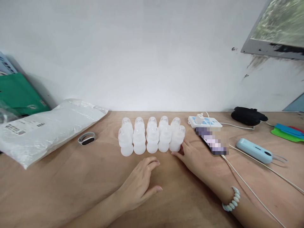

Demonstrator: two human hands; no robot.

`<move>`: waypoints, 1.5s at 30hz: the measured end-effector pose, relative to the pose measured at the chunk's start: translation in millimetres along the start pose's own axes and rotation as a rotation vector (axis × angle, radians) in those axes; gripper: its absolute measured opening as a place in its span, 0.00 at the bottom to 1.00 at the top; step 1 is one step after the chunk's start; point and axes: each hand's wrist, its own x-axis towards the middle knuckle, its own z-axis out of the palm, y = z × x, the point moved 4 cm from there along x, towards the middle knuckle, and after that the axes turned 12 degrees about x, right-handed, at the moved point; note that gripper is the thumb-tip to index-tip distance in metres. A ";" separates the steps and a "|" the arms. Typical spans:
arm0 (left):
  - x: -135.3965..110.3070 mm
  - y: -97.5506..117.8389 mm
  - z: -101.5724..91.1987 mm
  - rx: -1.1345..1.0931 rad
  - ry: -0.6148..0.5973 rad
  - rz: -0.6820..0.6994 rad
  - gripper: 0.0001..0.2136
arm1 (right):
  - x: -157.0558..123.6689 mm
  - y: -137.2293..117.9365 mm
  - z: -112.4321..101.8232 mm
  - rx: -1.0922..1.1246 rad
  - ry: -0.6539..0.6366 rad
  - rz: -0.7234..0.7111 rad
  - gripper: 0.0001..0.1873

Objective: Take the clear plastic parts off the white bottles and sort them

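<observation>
Bottles: ten frosted white bottles with clear domed tops stood upright in front of me, in two close rows of five, on the wooden table.
Front-right bottle: this one ended the near row, just beside my right hand.
Right hand: I had my right hand at its base, thumb in front, other fingers by its right side; I could not tell whether they gripped it.
Left hand: I held my left hand wide and unladen, palm down, fingers loosely curved, thumb well apart, on the near side of the rows.
Wrist: a pale beaded bracelet circled my right one.
Right of the bottles: a white power strip lay behind a phone with a blurred screen; beyond were a light blue device with a loop and a black case.
Left of the bottles: a grey-strapped band lay near a white plastic package, with something green behind.
Backdrop: a pale wall rose behind everything.
</observation>
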 end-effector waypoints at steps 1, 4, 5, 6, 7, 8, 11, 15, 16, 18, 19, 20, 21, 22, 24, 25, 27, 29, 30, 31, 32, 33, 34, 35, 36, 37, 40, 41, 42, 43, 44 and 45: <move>0.5 0.3 0.6 0.010 -0.028 -0.012 0.20 | 0.6 1.3 1.2 -0.029 -0.011 0.006 0.17; 3.6 -0.3 3.9 0.055 -0.158 -0.086 0.16 | 0.4 3.5 3.5 -0.118 -0.041 0.023 0.17; 4.9 -1.2 5.0 0.069 -0.205 -0.121 0.15 | -0.1 3.7 4.3 -0.148 -0.049 0.026 0.17; 6.1 -2.4 5.5 0.080 -0.246 -0.154 0.13 | -0.6 3.9 5.4 -0.178 -0.058 0.030 0.17; 7.3 -3.7 5.6 0.089 -0.279 -0.183 0.11 | -1.2 3.9 6.6 -0.208 -0.065 0.033 0.17; 8.3 -5.1 5.0 0.098 -0.304 -0.205 0.09 | -1.7 3.8 8.0 -0.238 -0.072 0.036 0.17; 10.6 -8.8 1.2 0.134 -0.338 -0.235 0.05 | -3.9 2.3 12.4 -0.328 -0.084 0.044 0.17; 12.8 -12.6 -2.5 0.185 -0.337 -0.254 0.02 | -14.4 -5.9 17.6 -0.420 -0.102 0.035 0.10; 13.4 -13.1 -2.2 0.199 -0.341 -0.252 0.04 | -19.0 -9.7 19.3 -0.430 -0.112 0.022 0.08; 14.4 -13.5 -0.3 0.233 -0.360 -0.237 0.07 | -29.4 -19.8 24.4 -0.431 -0.142 -0.022 0.09; 14.7 -13.7 1.1 0.252 -0.372 -0.225 0.08 | -34.5 -26.0 27.7 -0.421 -0.162 -0.055 0.10; 14.9 -13.7 2.6 0.271 -0.383 -0.210 0.09 | -39.0 -32.4 31.3 -0.405 -0.185 -0.094 0.10; 14.8 -13.9 4.0 0.287 -0.391 -0.195 0.10 | -42.6 -38.8 35.0 -0.383 -0.211 -0.136 0.11; 14.6 -14.1 5.1 0.300 -0.393 -0.183 0.11 | -44.9 -44.7 38.4 -0.357 -0.237 -0.180 0.11; 13.7 -14.8 6.9 0.313 -0.388 -0.166 0.12 | -45.5 -53.4 43.0 -0.299 -0.284 -0.256 0.10; 13.2 -15.1 7.4 0.313 -0.382 -0.161 0.12 | -43.8 -55.7 43.9 -0.272 -0.304 -0.286 0.10; 12.0 -15.5 8.0 0.310 -0.367 -0.155 0.12 | -38.5 -56.5 43.1 -0.226 -0.338 -0.329 0.10; 11.2 -15.5 7.8 0.306 -0.345 -0.148 0.12 | -33.1 -54.4 40.5 -0.190 -0.366 -0.356 0.11; 11.0 -15.3 7.6 0.305 -0.335 -0.144 0.12 | -31.1 -53.1 39.1 -0.175 -0.378 -0.364 0.11; 10.9 -15.2 7.3 0.306 -0.327 -0.140 0.12 | -29.8 -52.0 37.9 -0.163 -0.387 -0.369 0.12; 10.9 -14.9 7.1 0.306 -0.323 -0.135 0.12 | -29.2 -51.2 37.0 -0.154 -0.395 -0.371 0.12; 11.0 -14.7 6.9 0.307 -0.322 -0.131 0.12 | -29.0 -50.8 36.4 -0.146 -0.400 -0.369 0.12; 11.1 -14.5 6.7 0.309 -0.323 -0.127 0.12 | -29.2 -50.6 36.0 -0.139 -0.404 -0.365 0.12; 11.3 -14.3 6.5 0.310 -0.324 -0.124 0.12 | -29.5 -50.6 35.9 -0.134 -0.407 -0.359 0.12; 11.6 -14.2 6.3 0.310 -0.325 -0.122 0.12 | -29.9 -50.6 35.9 -0.129 -0.410 -0.352 0.13; 11.9 -14.0 6.0 0.308 -0.325 -0.121 0.12 | -30.2 -50.5 35.9 -0.125 -0.413 -0.345 0.13; 12.6 -13.6 5.1 0.308 -0.327 -0.126 0.12 | -30.5 -49.7 35.7 -0.109 -0.420 -0.328 0.13; 12.7 -13.5 4.9 0.305 -0.332 -0.131 0.12 | -30.4 -49.4 35.4 -0.103 -0.421 -0.324 0.13; 12.7 -13.4 4.8 0.302 -0.337 -0.136 0.12 | -30.3 -49.1 35.0 -0.099 -0.423 -0.320 0.13; 12.6 -13.2 4.6 0.298 -0.341 -0.139 0.12 | -30.2 -48.9 34.5 -0.094 -0.424 -0.316 0.13; 12.6 -13.1 4.3 0.292 -0.343 -0.141 0.12 | -30.1 -48.8 34.0 -0.090 -0.426 -0.313 0.13; 12.5 -13.1 4.0 0.286 -0.343 -0.141 0.12 | -30.0 -48.8 33.5 -0.087 -0.428 -0.309 0.13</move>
